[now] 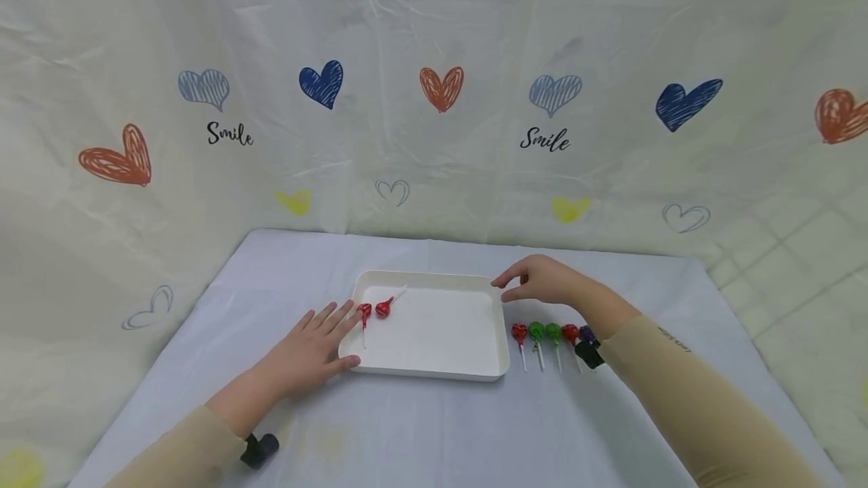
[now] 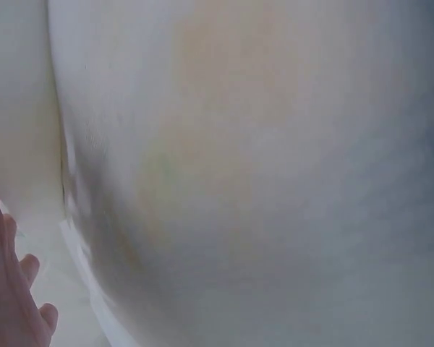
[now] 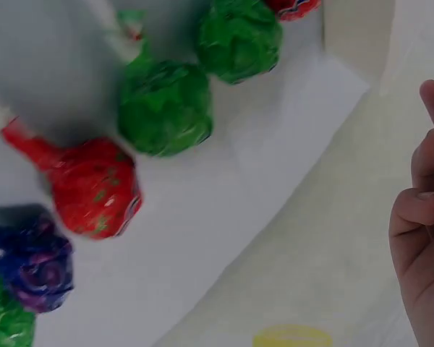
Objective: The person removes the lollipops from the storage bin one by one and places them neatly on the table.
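Note:
A shallow white tray (image 1: 434,376) lies on the table, with two red-wrapped lollipops, one lollipop (image 1: 383,309) tilted and the other lollipop (image 1: 365,310) pointing its stick toward the front, near its left side. My left hand (image 1: 308,349) is spread at the tray's left edge, its thumb at the front left corner and its fingertips by the nearer lollipop. At the back right corner, my right hand (image 1: 545,279) has index finger and thumb apart, nothing visible between them. In the right wrist view, its fingers (image 3: 419,210) bend loosely, away from the lollipops.
Right of the tray is a row of lollipops: a red lollipop (image 1: 519,332), two green ones, another red lollipop (image 3: 98,188) and a purple lollipop (image 3: 36,264), with more green beside it. A white cloth (image 1: 420,435) covers the table; a heart-printed curtain (image 1: 434,157) hangs behind.

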A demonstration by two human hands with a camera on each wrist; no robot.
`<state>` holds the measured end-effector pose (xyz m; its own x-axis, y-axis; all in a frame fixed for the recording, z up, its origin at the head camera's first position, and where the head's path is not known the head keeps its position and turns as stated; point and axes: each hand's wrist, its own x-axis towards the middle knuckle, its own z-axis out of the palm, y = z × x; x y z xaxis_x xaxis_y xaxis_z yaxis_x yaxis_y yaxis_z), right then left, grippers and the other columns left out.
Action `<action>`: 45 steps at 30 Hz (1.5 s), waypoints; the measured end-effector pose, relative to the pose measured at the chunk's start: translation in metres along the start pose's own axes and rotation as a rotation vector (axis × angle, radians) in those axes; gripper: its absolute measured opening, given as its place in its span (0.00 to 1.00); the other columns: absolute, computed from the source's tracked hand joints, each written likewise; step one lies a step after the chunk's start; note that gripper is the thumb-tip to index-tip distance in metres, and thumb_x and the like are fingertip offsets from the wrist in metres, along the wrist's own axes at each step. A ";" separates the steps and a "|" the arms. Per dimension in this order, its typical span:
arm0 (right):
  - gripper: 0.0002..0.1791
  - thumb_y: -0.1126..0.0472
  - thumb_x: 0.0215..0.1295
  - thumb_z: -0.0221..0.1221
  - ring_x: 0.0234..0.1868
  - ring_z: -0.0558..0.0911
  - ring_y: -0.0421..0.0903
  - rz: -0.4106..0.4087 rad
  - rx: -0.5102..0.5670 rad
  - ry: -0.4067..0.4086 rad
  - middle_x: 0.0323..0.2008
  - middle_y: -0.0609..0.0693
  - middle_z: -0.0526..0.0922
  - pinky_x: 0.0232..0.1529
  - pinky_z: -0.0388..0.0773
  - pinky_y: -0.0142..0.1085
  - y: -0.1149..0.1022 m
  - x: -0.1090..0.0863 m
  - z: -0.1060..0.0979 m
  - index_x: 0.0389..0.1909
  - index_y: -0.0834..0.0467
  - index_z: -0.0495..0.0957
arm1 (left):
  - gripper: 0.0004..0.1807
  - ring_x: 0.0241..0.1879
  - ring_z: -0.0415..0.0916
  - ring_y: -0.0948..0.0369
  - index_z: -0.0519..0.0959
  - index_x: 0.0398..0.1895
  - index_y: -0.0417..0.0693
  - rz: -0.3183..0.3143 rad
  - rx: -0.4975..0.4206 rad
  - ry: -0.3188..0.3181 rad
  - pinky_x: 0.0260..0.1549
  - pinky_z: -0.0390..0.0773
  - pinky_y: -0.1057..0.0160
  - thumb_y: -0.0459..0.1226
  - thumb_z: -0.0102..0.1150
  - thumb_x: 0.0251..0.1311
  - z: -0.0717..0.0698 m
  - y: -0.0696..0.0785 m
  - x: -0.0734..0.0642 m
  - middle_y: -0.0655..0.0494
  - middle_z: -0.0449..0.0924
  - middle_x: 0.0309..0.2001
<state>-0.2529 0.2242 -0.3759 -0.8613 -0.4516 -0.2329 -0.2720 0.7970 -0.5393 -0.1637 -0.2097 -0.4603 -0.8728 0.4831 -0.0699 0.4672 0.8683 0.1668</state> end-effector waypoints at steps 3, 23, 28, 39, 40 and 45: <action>0.16 0.53 0.60 0.70 0.35 0.77 0.46 -0.021 0.013 -0.021 0.49 0.47 0.85 0.35 0.78 0.38 -0.014 0.014 0.006 0.50 0.47 0.87 | 0.46 0.77 0.41 0.46 0.50 0.80 0.56 -0.001 -0.005 0.004 0.72 0.43 0.38 0.65 0.49 0.65 0.002 -0.001 -0.001 0.55 0.42 0.80; 0.19 0.51 0.60 0.70 0.53 0.80 0.46 -0.192 -0.211 -0.120 0.51 0.42 0.85 0.55 0.76 0.39 -0.096 0.083 0.057 0.53 0.45 0.85 | 0.47 0.78 0.40 0.47 0.49 0.80 0.59 -0.017 -0.007 0.003 0.72 0.43 0.38 0.68 0.46 0.64 0.007 -0.005 -0.002 0.57 0.41 0.80; 0.20 0.52 0.61 0.70 0.60 0.78 0.46 -0.225 -0.265 -0.122 0.53 0.43 0.85 0.62 0.73 0.42 -0.111 0.096 0.068 0.54 0.44 0.85 | 0.47 0.78 0.40 0.47 0.48 0.80 0.60 -0.020 -0.014 -0.008 0.72 0.42 0.38 0.68 0.46 0.63 0.007 -0.005 -0.001 0.58 0.40 0.80; 0.18 0.53 0.63 0.67 0.56 0.80 0.41 -0.278 -0.392 -0.172 0.49 0.35 0.85 0.62 0.72 0.40 -0.135 0.117 0.092 0.55 0.39 0.84 | 0.47 0.77 0.41 0.47 0.49 0.80 0.60 -0.002 -0.009 0.015 0.72 0.44 0.37 0.68 0.47 0.63 0.006 -0.005 0.001 0.58 0.40 0.80; 0.18 0.52 0.64 0.67 0.55 0.80 0.41 -0.275 -0.397 -0.182 0.49 0.34 0.85 0.62 0.72 0.40 -0.136 0.119 0.094 0.55 0.38 0.84 | 0.47 0.77 0.41 0.47 0.49 0.80 0.60 -0.001 -0.006 0.014 0.72 0.44 0.38 0.68 0.47 0.63 0.005 -0.005 0.001 0.58 0.40 0.80; 0.18 0.51 0.64 0.66 0.52 0.80 0.39 -0.287 -0.415 -0.191 0.47 0.33 0.84 0.61 0.73 0.39 -0.140 0.124 0.102 0.55 0.36 0.83 | 0.47 0.77 0.43 0.46 0.50 0.80 0.58 0.016 -0.007 0.031 0.71 0.45 0.37 0.67 0.48 0.64 0.002 -0.004 0.000 0.57 0.42 0.80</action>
<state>-0.2780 0.0158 -0.4120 -0.6448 -0.7085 -0.2869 -0.6650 0.7050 -0.2465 -0.1656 -0.2132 -0.4633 -0.8695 0.4926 -0.0363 0.4798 0.8598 0.1749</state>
